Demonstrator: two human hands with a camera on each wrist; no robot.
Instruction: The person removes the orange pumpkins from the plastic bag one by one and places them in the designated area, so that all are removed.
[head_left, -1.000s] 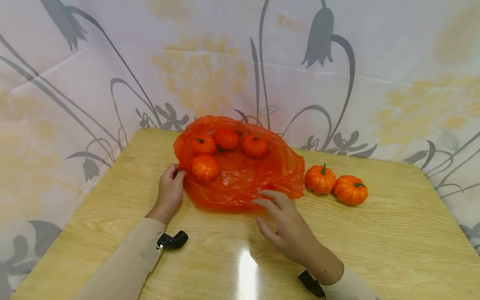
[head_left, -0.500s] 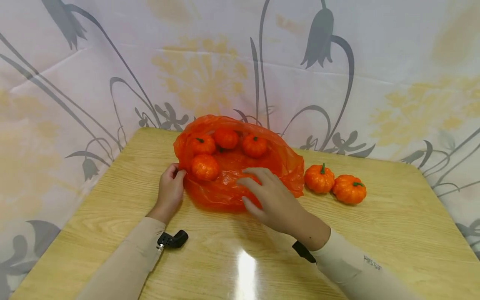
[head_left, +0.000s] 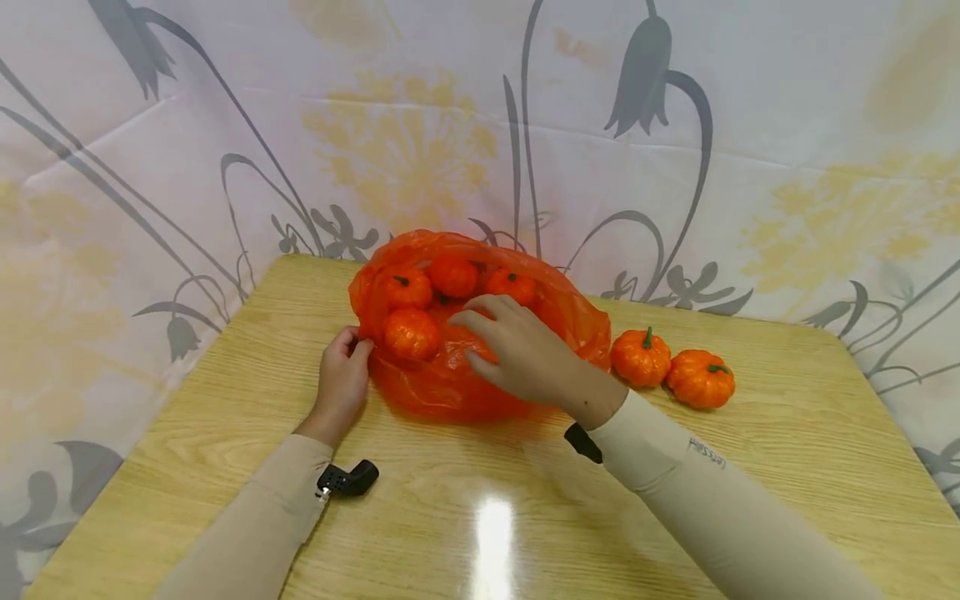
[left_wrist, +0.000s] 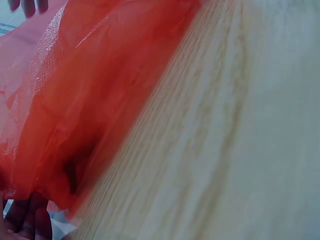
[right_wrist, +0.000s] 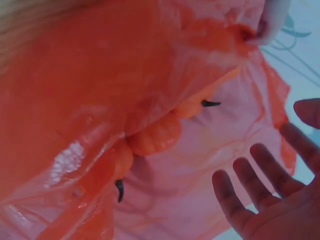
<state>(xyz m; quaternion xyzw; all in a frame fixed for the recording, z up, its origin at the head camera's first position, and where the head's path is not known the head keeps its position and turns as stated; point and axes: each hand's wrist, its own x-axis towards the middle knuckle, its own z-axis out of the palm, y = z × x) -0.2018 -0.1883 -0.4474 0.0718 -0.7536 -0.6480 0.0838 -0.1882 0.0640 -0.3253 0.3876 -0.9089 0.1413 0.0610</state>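
An orange-red plastic bag [head_left: 450, 383] lies open on the table, with several small orange pumpkins inside, one of them [head_left: 411, 334] at the front left. My left hand [head_left: 342, 383] pinches the bag's left edge; its fingers also show at the lower left of the left wrist view, against the bag [left_wrist: 100, 100]. Above the bag's opening hovers my right hand [head_left: 525, 354], fingers spread and slightly bent, holding nothing. In the right wrist view the right hand [right_wrist: 280, 195] is beside the bag [right_wrist: 90, 75], with pumpkin stems visible inside.
Two more pumpkins, one [head_left: 641, 357] nearer the bag and one [head_left: 701, 378] farther right, sit touching on the wooden table [head_left: 810, 450]. A floral cloth [head_left: 450, 125] hangs behind the table.
My right hand has moved left and away from me, from the bag's front edge to over its opening. The left hand, bag and pumpkins look the same.
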